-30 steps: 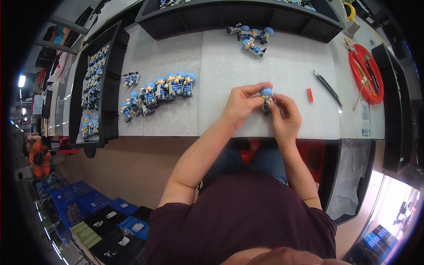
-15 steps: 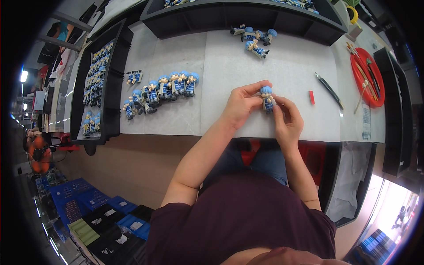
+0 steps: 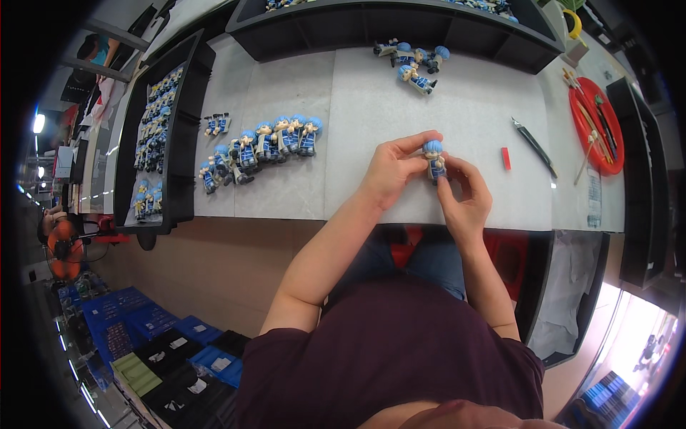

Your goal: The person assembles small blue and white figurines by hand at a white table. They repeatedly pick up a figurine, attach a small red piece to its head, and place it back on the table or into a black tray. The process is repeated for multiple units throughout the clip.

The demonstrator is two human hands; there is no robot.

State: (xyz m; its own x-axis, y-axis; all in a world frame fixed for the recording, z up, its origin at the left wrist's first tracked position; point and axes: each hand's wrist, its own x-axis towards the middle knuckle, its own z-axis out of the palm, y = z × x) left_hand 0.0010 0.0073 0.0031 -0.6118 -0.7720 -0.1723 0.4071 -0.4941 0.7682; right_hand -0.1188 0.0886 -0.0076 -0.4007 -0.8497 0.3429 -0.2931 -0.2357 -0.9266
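Note:
Between both hands, just over the near part of the white table (image 3: 286,193), a small blue-haired figurine (image 3: 435,163) is held upright with its front toward me. My left hand (image 3: 392,170) pinches it from the left, fingers around the head and thumb at its side. My right hand (image 3: 464,193) grips the lower body from the right with thumb and fingers. To the left stands a row of similar figurines (image 3: 264,143), some leaning or lying. Several more figurines (image 3: 414,64) lie in a small group farther off.
A black tray of figurines (image 3: 204,86) stands at the left, another black tray (image 3: 393,28) at the back. On the right lie a small red block (image 3: 506,159), a craft knife (image 3: 534,148) and a red dish (image 3: 617,161) with brushes. An orange fan (image 3: 64,247) is far left.
The figurine has shifted very slightly in my fingers, and my right thumb has moved down and left toward its legs. My left hand keeps its hold.

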